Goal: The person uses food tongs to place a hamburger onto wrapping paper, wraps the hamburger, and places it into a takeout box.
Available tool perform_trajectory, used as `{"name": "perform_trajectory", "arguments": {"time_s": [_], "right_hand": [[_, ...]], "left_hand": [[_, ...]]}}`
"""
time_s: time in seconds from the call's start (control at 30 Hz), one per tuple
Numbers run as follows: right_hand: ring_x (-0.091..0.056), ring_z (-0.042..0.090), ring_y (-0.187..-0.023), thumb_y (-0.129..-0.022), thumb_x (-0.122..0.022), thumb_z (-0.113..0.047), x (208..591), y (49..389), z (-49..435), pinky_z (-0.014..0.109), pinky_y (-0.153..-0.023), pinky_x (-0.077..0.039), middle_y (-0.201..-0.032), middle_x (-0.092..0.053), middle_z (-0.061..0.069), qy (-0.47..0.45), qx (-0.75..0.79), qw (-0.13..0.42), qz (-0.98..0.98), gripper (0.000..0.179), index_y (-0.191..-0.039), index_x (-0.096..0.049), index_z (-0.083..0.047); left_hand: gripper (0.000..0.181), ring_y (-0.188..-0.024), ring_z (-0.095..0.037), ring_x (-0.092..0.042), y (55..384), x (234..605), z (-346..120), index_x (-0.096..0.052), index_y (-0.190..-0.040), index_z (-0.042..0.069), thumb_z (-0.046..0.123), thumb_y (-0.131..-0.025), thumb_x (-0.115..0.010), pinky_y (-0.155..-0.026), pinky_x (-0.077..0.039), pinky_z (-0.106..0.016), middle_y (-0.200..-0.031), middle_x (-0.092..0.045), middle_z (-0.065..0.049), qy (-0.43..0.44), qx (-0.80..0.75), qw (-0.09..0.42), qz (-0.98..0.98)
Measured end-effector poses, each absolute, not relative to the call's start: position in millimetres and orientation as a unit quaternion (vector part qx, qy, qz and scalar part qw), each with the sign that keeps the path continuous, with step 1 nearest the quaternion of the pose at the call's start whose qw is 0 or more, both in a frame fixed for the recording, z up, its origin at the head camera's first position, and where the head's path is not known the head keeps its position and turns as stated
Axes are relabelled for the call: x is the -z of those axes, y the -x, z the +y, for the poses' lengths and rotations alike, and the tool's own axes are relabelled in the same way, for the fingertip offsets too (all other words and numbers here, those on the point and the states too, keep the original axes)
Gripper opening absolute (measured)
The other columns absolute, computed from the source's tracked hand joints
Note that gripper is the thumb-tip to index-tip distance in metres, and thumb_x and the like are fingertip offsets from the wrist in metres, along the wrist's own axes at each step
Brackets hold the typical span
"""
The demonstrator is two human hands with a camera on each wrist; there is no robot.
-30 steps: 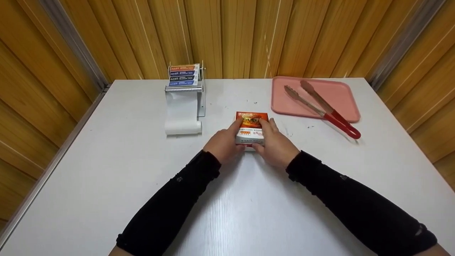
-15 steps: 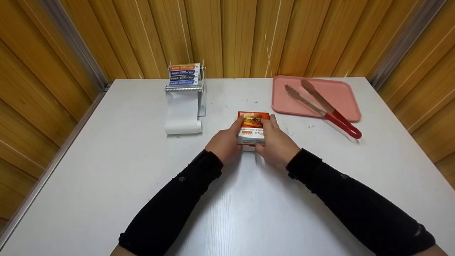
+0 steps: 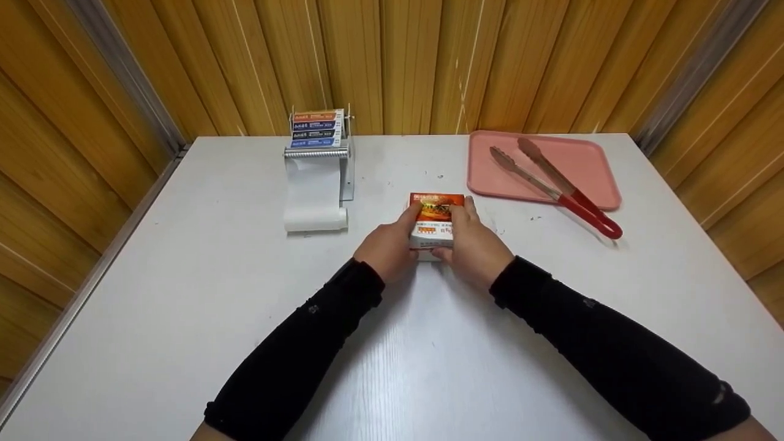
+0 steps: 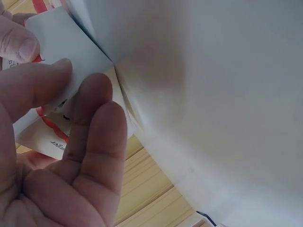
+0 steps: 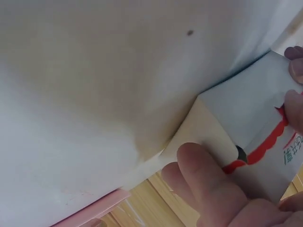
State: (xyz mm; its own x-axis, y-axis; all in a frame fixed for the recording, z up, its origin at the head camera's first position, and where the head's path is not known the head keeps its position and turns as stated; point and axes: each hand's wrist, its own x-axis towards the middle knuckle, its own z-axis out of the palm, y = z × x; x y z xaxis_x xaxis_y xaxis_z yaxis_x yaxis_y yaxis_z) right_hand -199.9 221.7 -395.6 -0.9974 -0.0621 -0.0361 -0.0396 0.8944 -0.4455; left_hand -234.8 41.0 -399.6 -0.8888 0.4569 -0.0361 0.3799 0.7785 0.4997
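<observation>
A small burger box [image 3: 436, 211] stands on the white table, with a burger picture on its red top and white sides. My left hand [image 3: 384, 250] grips its left side, and my right hand [image 3: 481, 250] holds the right side. Index fingers lie on the top near its edges, while the thumbs are at the near side. In the left wrist view the box's white wall [image 4: 71, 45] with red trim shows behind the left hand [image 4: 71, 151]. The right wrist view shows a folded corner of the box [image 5: 246, 99] beside the right hand [image 5: 222, 194]. The box's inside is hidden.
A label dispenser [image 3: 315, 131] with a white roll [image 3: 312, 219] hanging out stands at the back left of the table [image 3: 184, 275]. Red-handled tongs [image 3: 582, 208] lie across a pink tray [image 3: 484, 177] at the back right. Wood-pattern walls [image 3: 410, 67] enclose the table.
The burger box and both hands have shifted very slightly to the right. Both hands keep hold of the box; the dispenser, tray and tongs stay in place.
</observation>
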Motion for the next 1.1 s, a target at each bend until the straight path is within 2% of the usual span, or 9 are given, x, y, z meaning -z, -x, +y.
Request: {"name": "perform_trajectory", "arguments": {"time_s": [0.1,0.17,0.33,0.4,0.47,0.57,0.63,0.77,1.1], "right_hand": [[-0.067,0.044,-0.116,-0.098,-0.077,-0.029,395,201,220,0.052,-0.102,-0.055,-0.172,-0.001,0.035,0.017,0.231,0.03,0.972,0.089,-0.16,-0.021,0.002],[-0.069,0.043,-0.108,-0.097,-0.077,-0.027,396,201,220,0.052,-0.097,-0.057,-0.171,0.002,0.037,0.012,0.231,0.037,0.972,0.093,-0.163,-0.016,-0.001],[-0.071,0.036,-0.094,-0.097,-0.075,-0.023,401,200,223,0.047,-0.087,-0.058,-0.17,0.013,0.036,0.006,0.229,0.073,0.971,0.104,-0.171,-0.002,-0.023],[-0.07,0.037,-0.103,-0.099,-0.074,-0.023,401,200,226,0.046,-0.089,-0.058,-0.17,0.016,0.034,0.008,0.237,0.091,0.967,0.105,-0.171,0.002,-0.03],[-0.066,0.043,-0.119,-0.101,-0.071,-0.022,400,201,230,0.049,-0.097,-0.056,-0.17,0.018,0.032,0.011,0.249,0.108,0.962,0.103,-0.17,0.006,-0.031],[-0.048,0.049,-0.143,-0.104,-0.066,-0.021,399,203,234,0.055,-0.111,-0.049,-0.171,0.015,0.032,0.015,0.256,0.123,0.959,0.1,-0.17,0.009,-0.029],[-0.039,0.052,-0.148,-0.105,-0.064,-0.021,399,204,235,0.059,-0.117,-0.042,-0.17,0.011,0.034,0.018,0.256,0.125,0.958,0.098,-0.17,0.01,-0.028],[-0.034,0.053,-0.151,-0.106,-0.062,-0.02,402,208,235,0.061,-0.122,-0.035,-0.17,0.003,0.037,0.023,0.255,0.123,0.959,0.097,-0.17,0.01,-0.026],[-0.04,0.049,-0.149,-0.104,-0.065,-0.018,408,214,235,0.059,-0.12,-0.039,-0.172,0.005,0.034,0.014,0.247,0.127,0.961,0.1,-0.17,0.01,-0.03]], "left_hand": [[0.087,-0.103,-0.029,-0.073,236,400,40,-0.027,-0.168,0.024,0.01,-0.096,-0.074,-0.095,-0.058,-0.043,-0.122,-0.076,-0.019,-0.227,-0.247,0.078,0.939],[0.086,-0.107,-0.03,-0.074,236,400,40,-0.028,-0.167,0.023,0.01,-0.096,-0.075,-0.098,-0.057,-0.043,-0.124,-0.075,-0.019,-0.23,-0.246,0.075,0.939],[0.082,-0.108,-0.032,-0.074,237,401,38,-0.031,-0.166,0.02,0.008,-0.097,-0.074,-0.098,-0.058,-0.044,-0.122,-0.076,-0.021,-0.243,-0.245,0.069,0.936],[0.081,-0.107,-0.032,-0.075,238,402,37,-0.031,-0.166,0.02,0.007,-0.097,-0.072,-0.097,-0.058,-0.044,-0.12,-0.076,-0.021,-0.242,-0.244,0.067,0.937],[0.082,-0.109,-0.031,-0.074,238,403,36,-0.03,-0.167,0.02,0.005,-0.098,-0.071,-0.097,-0.058,-0.043,-0.121,-0.076,-0.02,-0.239,-0.247,0.07,0.937],[0.086,-0.115,-0.03,-0.072,240,403,36,-0.028,-0.168,0.021,0.008,-0.097,-0.074,-0.101,-0.057,-0.043,-0.129,-0.073,-0.02,-0.232,-0.259,0.085,0.934],[0.087,-0.12,-0.029,-0.07,242,402,35,-0.027,-0.168,0.021,0.01,-0.097,-0.074,-0.105,-0.055,-0.043,-0.135,-0.071,-0.019,-0.23,-0.268,0.095,0.931],[0.085,-0.126,-0.03,-0.068,246,402,36,-0.026,-0.169,0.022,0.015,-0.099,-0.073,-0.11,-0.052,-0.044,-0.141,-0.067,-0.018,-0.225,-0.271,0.104,0.93],[0.085,-0.13,-0.032,-0.066,251,407,38,-0.028,-0.168,0.024,0.017,-0.098,-0.075,-0.112,-0.051,-0.044,-0.142,-0.067,-0.018,-0.215,-0.266,0.105,0.934]]}}
